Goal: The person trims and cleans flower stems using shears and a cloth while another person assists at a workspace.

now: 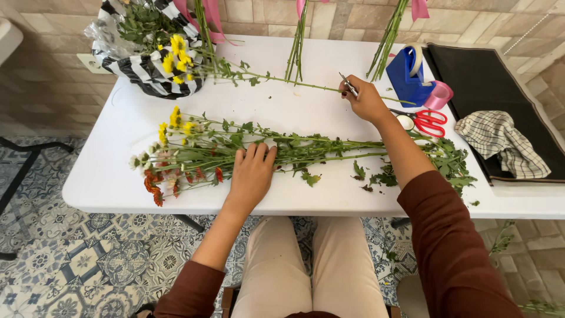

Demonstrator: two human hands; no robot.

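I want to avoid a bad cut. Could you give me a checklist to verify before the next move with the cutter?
1. Right hand grips cutter: ok.
2. Cutter at the long single stem: ok.
3. Left hand lies flat on the bunch, away from the blades: ok.
4. Blades open or shut: cannot tell.
5. Red scissors lie beside the right wrist, apart from it: ok.
6. Table around the stem free: ok.
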